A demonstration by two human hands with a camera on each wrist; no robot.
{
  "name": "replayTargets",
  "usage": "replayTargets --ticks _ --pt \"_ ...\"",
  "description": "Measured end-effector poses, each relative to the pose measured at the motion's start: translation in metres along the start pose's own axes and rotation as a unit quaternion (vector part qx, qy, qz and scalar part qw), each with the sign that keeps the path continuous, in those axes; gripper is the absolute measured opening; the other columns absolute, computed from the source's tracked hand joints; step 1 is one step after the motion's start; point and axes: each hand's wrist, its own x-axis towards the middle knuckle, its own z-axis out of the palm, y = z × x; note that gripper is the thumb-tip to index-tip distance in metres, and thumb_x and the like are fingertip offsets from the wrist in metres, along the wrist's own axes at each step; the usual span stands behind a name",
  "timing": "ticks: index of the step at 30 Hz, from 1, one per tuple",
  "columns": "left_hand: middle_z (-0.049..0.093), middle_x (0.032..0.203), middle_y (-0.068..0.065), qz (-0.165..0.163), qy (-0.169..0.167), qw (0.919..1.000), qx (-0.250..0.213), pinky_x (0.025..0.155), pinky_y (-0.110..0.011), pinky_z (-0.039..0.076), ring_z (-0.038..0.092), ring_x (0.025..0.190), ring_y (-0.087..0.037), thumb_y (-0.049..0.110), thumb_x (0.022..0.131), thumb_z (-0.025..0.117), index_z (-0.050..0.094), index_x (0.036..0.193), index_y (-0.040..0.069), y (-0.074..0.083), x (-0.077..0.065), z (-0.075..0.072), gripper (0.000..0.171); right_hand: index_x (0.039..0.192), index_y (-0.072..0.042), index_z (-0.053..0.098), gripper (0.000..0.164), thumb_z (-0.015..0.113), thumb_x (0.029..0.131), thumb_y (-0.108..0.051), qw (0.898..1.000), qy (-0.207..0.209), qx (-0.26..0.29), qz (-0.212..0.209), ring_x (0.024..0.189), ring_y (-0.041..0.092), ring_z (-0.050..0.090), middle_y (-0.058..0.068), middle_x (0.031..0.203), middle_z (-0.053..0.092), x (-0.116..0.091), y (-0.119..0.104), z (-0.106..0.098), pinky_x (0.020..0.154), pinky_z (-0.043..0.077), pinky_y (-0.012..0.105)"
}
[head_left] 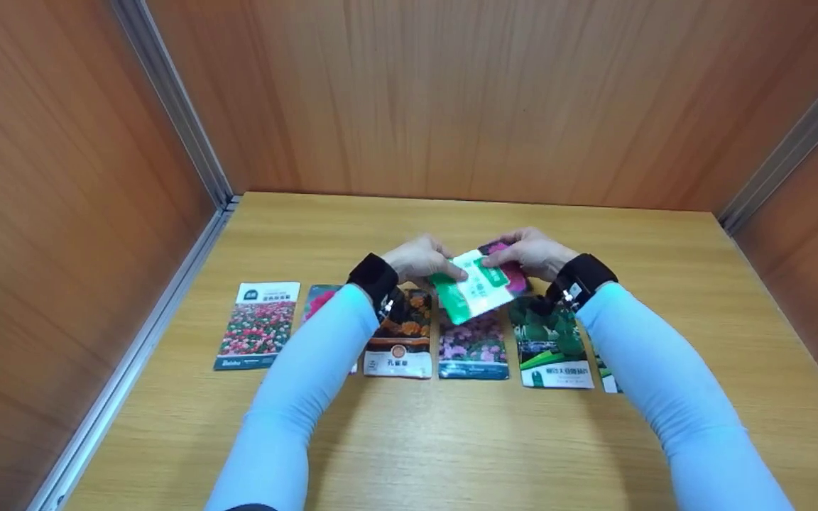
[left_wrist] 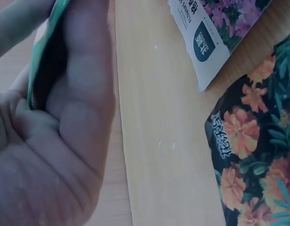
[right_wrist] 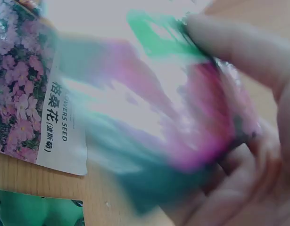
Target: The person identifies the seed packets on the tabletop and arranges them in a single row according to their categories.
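Observation:
A seed packet, green and white with a magenta flower on its right part, is held above the table between both hands. My left hand pinches its left edge, thumb on top. My right hand grips the far right edge, thumb over the face; the packet looks blurred in the right wrist view. Below it lies a packet with pale pink flowers, its upper part covered. Beside that, under my left wrist, is an orange-flower packet. A green leafy packet lies under the right wrist.
At the left end of the row lies a packet with red and pink flowers. Another pink-flower packet is mostly behind the left sleeve. The right sleeve hides most of one more packet. Wooden panels enclose the table.

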Motion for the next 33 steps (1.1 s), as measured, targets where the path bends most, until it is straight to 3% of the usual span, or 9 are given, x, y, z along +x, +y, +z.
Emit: replayTargets --ticks 3,6,9,12,17,23,26,29,33 --pt "0.079 0.095 -0.008 -0.006 0.009 0.9995 -0.029 0.059 -0.027 0.059 0.072 0.073 -0.015 0.02 0.096 0.082 0.08 0.11 0.006 -0.002 0.0 0.001 0.02 0.142 -0.007 0.065 0.061 0.089 0.089 -0.025 0.997 0.058 0.059 -0.012 0.101 0.02 0.07 0.01 0.123 0.069 0.0 0.005 -0.005 0.086 0.061 0.031" --pt "0.078 0.098 -0.009 -0.003 0.034 0.9959 -0.084 0.061 -0.026 0.06 0.073 0.077 -0.016 0.017 0.098 0.078 0.078 0.115 0.003 -0.003 0.001 0.002 0.021 0.143 -0.007 0.063 0.06 0.087 0.091 -0.026 0.987 0.089 0.134 -0.022 0.099 0.02 0.07 0.01 0.123 0.07 -0.002 0.01 -0.011 0.084 0.06 0.03" --pt "0.076 0.101 -0.01 0.009 0.055 0.9864 -0.154 0.067 -0.028 0.063 0.074 0.083 -0.018 0.011 0.1 0.075 0.074 0.122 0.001 -0.002 0.004 0.005 0.024 0.136 -0.007 0.066 0.05 0.086 0.093 -0.022 0.972 0.096 0.211 -0.03 0.092 0.019 0.074 0.008 0.113 0.077 -0.005 0.014 -0.015 0.08 0.061 0.027" --pt "0.073 0.103 -0.011 0.021 0.067 0.9753 -0.209 0.074 -0.032 0.065 0.073 0.087 -0.02 0.007 0.101 0.072 0.07 0.127 0.0 0.001 0.007 0.012 0.027 0.13 -0.007 0.068 0.042 0.084 0.094 -0.02 0.963 0.082 0.256 -0.035 0.09 0.019 0.077 0.008 0.107 0.08 -0.007 0.016 -0.013 0.082 0.062 0.028" --pt "0.074 0.107 -0.013 0.03 0.073 0.9664 -0.245 0.09 -0.046 0.063 0.075 0.09 -0.023 0.002 0.101 0.07 0.066 0.132 0.0 0.009 0.014 0.031 0.031 0.134 -0.005 0.068 0.042 0.081 0.097 -0.021 0.962 0.066 0.262 -0.037 0.102 0.023 0.078 0.009 0.112 0.08 -0.007 0.014 -0.005 0.092 0.062 0.036" --pt "0.076 0.103 -0.011 0.043 0.084 0.968 -0.233 0.092 -0.052 0.062 0.075 0.086 -0.021 0.0 0.098 0.073 0.068 0.128 0.0 0.009 0.021 0.05 0.031 0.142 0.0 0.062 0.05 0.079 0.097 -0.014 0.961 0.084 0.26 -0.043 0.104 0.023 0.077 0.009 0.113 0.079 -0.01 0.013 -0.002 0.091 0.062 0.036" --pt "0.076 0.099 -0.009 0.058 0.093 0.9715 -0.21 0.088 -0.05 0.063 0.075 0.083 -0.019 0.003 0.098 0.074 0.07 0.118 0.001 0.003 0.018 0.049 0.02 0.141 -0.001 0.061 0.049 0.08 0.097 -0.013 0.963 0.088 0.251 -0.048 0.102 0.023 0.078 0.008 0.112 0.079 -0.016 0.014 -0.009 0.09 0.063 0.036" --pt "0.075 0.095 -0.008 0.064 0.111 0.9707 -0.203 0.086 -0.048 0.064 0.076 0.079 -0.02 0.004 0.098 0.074 0.068 0.112 0.0 -0.007 0.011 0.041 0.016 0.13 -0.002 0.065 0.037 0.08 0.097 -0.011 0.963 0.088 0.249 -0.052 0.096 0.021 0.078 0.008 0.106 0.08 -0.024 0.019 -0.021 0.086 0.063 0.034" --pt "0.076 0.1 -0.014 0.056 0.136 0.9659 -0.213 0.086 -0.047 0.064 0.076 0.08 -0.022 0.005 0.099 0.072 0.067 0.122 -0.007 -0.019 0.002 0.027 0.026 0.113 -0.006 0.069 0.018 0.078 0.097 -0.009 0.964 0.09 0.247 -0.036 0.085 0.018 0.077 0.006 0.096 0.079 -0.041 0.031 -0.045 0.08 0.064 0.031"
